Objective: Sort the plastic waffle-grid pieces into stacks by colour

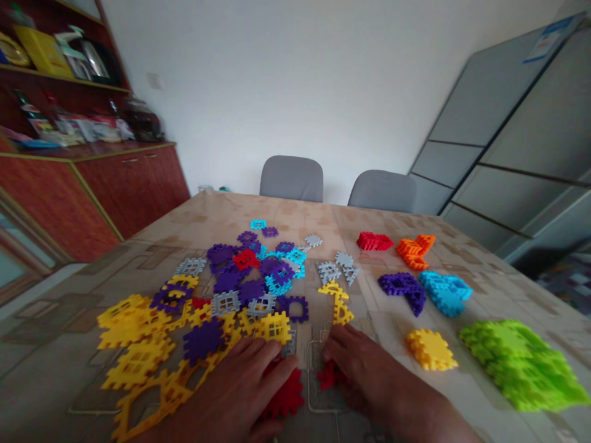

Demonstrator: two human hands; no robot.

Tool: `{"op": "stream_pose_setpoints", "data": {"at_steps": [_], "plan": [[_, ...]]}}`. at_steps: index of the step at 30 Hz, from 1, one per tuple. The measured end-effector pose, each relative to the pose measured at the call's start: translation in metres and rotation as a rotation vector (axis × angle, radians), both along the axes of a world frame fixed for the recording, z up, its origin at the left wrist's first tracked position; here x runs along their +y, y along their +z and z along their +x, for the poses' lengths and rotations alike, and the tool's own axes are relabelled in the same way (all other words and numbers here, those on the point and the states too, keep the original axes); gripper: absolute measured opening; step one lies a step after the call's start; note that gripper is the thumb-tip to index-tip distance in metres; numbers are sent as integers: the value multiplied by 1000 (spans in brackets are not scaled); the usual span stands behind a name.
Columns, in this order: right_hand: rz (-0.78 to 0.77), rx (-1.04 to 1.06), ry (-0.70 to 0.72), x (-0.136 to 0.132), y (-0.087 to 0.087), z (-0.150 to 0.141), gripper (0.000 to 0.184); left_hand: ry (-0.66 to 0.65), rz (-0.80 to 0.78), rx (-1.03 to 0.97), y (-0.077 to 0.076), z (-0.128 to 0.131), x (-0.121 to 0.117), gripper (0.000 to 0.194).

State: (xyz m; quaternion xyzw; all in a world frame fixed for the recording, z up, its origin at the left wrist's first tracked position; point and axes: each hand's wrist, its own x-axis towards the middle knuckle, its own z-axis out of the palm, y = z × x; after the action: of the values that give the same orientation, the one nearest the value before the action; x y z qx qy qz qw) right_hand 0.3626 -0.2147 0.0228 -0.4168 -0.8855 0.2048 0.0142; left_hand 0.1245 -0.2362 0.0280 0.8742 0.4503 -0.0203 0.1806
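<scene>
My left hand (249,378) is low in the middle, with a red notched tile (287,394) between its fingers and thumb. Its knuckles lie against the yellow toothed building pieces (277,327) at the near edge of the pile. My right hand (357,363) is curled to the right of it, over another red notched piece (329,374) that it partly covers. Just beyond its fingertips lies a yellow triangular piece (342,312). Between the hands and behind the left one, a grey piece (290,341) shows in part.
The mixed pile holds purple tiles (229,280), light blue pieces (278,284) and grey window pieces (226,303). To the right stand sorted stacks: red (373,241), orange (415,251), purple (401,289), blue (446,292), yellow (431,349) and green (521,363). Two grey chairs (292,178) stand behind the table.
</scene>
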Motion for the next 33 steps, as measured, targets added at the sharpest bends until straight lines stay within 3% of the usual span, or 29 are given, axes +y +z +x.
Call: {"op": "stream_pose_setpoints", "data": {"at_steps": [4, 8, 9, 13, 16, 21, 25, 30, 33], "plan": [[-23, 41, 134, 2, 4, 15, 25, -7, -5, 28, 2, 1, 0, 54], [2, 44, 80, 5, 1, 29, 61, 5, 6, 3, 7, 2, -1, 52], [2, 23, 51, 6, 0, 31, 63, 8, 6, -5, 8, 2, -1, 52], [-14, -16, -1, 11, -6, 28, 32, 22, -11, -7, 10, 2, -1, 55], [13, 25, 24, 13, -6, 20, 22, 28, -24, 9, 10, 2, -1, 56], [61, 74, 68, 14, -2, 18, 19, -43, 31, 6, 10, -1, -2, 51], [56, 101, 19, 15, -2, 25, 24, -118, 67, -69, 11, 0, -4, 46], [23, 20, -71, 11, 2, 25, 24, -92, 58, -37, 15, 0, -1, 45], [-12, -46, -77, 9, 4, 20, 34, -21, 62, -33, 15, -4, 0, 52]]}}
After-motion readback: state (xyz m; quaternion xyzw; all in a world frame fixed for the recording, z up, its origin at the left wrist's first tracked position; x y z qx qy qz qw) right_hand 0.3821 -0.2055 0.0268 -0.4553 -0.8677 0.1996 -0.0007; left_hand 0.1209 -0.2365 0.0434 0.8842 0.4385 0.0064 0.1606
